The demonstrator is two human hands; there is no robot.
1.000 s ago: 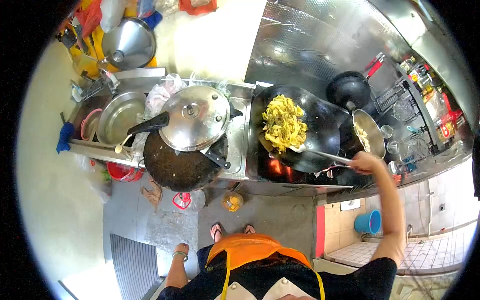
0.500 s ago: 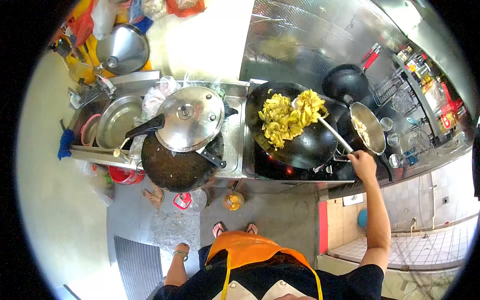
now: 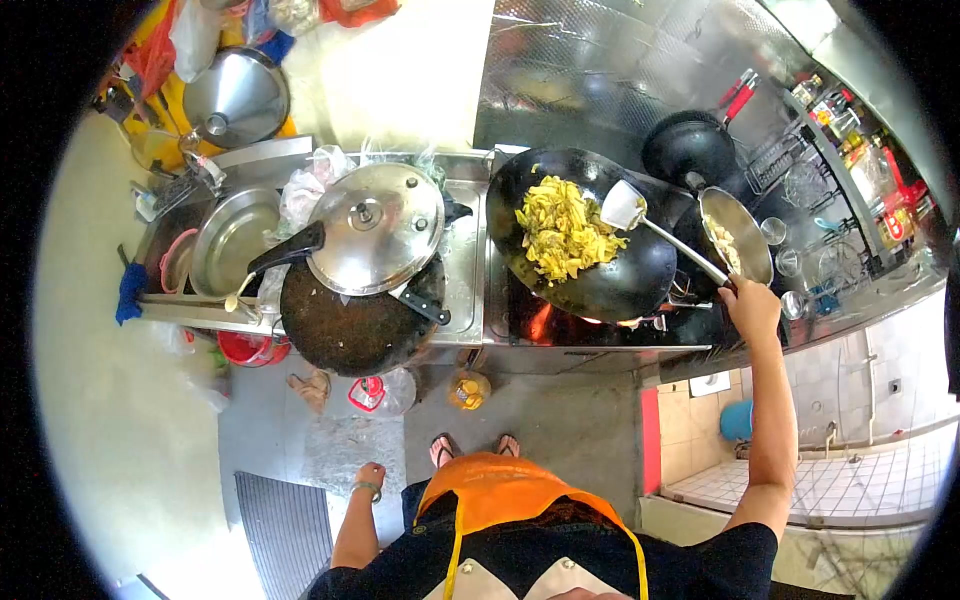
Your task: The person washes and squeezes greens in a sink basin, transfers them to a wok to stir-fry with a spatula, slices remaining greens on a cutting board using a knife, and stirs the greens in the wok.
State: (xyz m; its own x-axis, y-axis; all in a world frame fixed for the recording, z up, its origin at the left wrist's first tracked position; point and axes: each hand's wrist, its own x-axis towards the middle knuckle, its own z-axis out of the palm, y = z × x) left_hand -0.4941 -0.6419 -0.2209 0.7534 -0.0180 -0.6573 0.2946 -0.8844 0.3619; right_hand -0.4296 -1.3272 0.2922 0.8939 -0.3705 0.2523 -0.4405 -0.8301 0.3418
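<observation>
My right hand [image 3: 752, 308] grips the handle of a long wok spatula [image 3: 624, 206], its pale blade raised over the right side of a pile of yellow-green chopped vegetables [image 3: 565, 232]. The pile sits in a large black wok [image 3: 640, 270] on the stove, and a red-orange glow shows at the wok's lower edge. Just above my right hand is a smaller steel pan [image 3: 760, 255] with pale pieces of food in it. My left hand [image 3: 370, 474] hangs low beside my orange apron [image 3: 500, 492], away from the counter. Its fingers look curled, and I see nothing in them.
Left of the stove, a pressure cooker [image 3: 375, 230] stands partly over a round chopping board [image 3: 340, 330], with a knife [image 3: 425, 304] beside it. A steel basin [image 3: 235, 245] sits further left. Bottles [image 3: 845, 125] line the right shelf; a jug [image 3: 468, 390] stands on the floor.
My right hand has moved slightly right and up, lifting the spatula blade out of the vegetables. The heap that was on the blade now lies in one pile. The glow under the wok looks larger.
</observation>
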